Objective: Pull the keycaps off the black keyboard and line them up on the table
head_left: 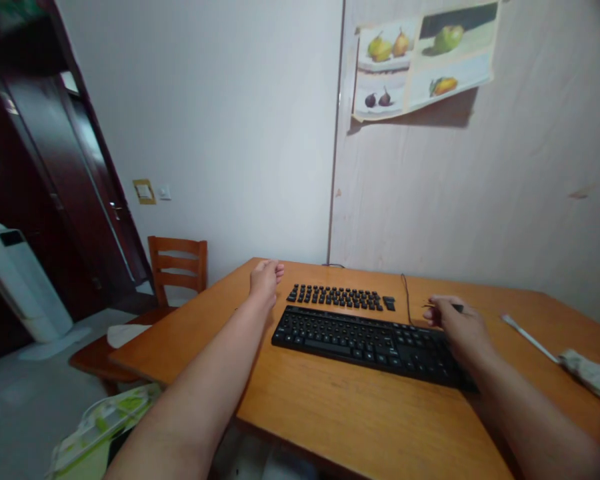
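A black keyboard [360, 343] lies across the wooden table, its right end partly behind my right hand and forearm. Behind it, loose black keycaps [339, 296] are laid out in rows. My left hand [266, 279] is held near the left end of these rows, fingers curled; whether anything is in them is hidden. Over the keyboard's right part, my right hand [454, 321] is closed on a slender tool [459, 309] with a dark end and a thin tip pointing left. Its exact kind is too small to tell.
A black cable [407, 293] runs behind the keyboard. On the right of the table [370, 413] lie a white stick-like brush [530, 339] and a crumpled pale cloth [591, 375]. A wooden chair [180, 270] stands left. The wall borders the table's far edge.
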### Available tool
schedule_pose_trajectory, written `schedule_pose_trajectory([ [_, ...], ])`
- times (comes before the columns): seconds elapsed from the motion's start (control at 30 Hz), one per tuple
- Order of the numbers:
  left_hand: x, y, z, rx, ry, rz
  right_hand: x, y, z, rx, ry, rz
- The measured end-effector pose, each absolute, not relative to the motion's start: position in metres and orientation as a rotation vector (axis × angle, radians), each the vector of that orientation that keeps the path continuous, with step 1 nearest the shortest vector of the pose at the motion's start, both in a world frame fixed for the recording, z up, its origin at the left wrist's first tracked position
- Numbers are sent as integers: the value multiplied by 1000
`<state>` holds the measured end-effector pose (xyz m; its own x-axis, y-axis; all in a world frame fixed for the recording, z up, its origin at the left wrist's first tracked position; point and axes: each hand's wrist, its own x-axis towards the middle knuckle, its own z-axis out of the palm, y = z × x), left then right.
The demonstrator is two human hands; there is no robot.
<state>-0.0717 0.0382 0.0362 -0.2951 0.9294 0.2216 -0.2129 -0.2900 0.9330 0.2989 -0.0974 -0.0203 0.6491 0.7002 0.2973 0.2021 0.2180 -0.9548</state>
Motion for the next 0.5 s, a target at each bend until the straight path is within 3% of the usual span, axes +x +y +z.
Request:
schedule_pose_trajectory([
  [0.5, -93, 33, -32, 1212, 989, 1342, 345, -94, -45, -1194, -721, 799],
])
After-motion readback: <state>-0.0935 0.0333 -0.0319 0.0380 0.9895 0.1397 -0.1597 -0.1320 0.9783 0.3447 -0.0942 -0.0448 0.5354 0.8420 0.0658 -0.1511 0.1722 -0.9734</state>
